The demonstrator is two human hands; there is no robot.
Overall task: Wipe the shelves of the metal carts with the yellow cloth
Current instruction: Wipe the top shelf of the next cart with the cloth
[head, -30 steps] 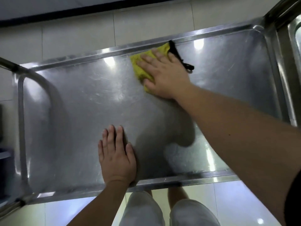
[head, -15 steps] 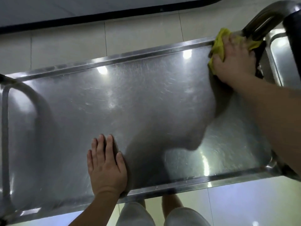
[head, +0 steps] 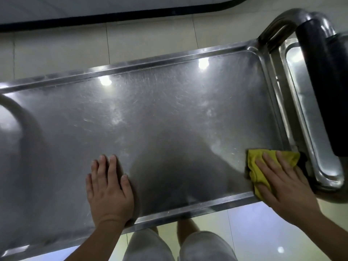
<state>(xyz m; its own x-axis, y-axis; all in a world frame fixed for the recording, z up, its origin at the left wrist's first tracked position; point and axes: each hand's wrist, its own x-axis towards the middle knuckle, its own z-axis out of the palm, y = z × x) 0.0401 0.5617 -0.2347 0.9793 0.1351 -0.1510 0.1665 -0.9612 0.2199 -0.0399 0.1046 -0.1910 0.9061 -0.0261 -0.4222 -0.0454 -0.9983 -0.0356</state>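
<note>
The right hand [head: 282, 182] lies flat, fingers straight and slightly spread, pressing the yellow cloth [head: 258, 166] onto the top shelf [head: 150, 119] of the metal cart at its near right corner, the cloth just reaching the raised near rim and lying close to the right end rim. Half a second ago this hand and cloth were up at the far right corner, bunched against the base of the tubular handle; a second ago they were midway along the far rim, so the cloth has run along the far edge and down the right end. A dark edge of the cloth [head: 303, 161] shows beyond the fingertips [head: 280, 155]. The left hand [head: 109, 187] rests palm down on the shelf near the front rim, fingers straight and together, holding nothing, in the same spot as in both earlier frames. To the right, the curved steel handle [head: 278, 27] with its black grip [head: 323, 87] now fills more of the view than before, and a second steel tray [head: 308, 113] sits just beyond the shelf's end rim. Ceiling lights glare off the scratched steel. Below the cart's near edge are the person's pale trousers [head: 205, 247] and the glossy tiled floor [head: 273, 232].
</note>
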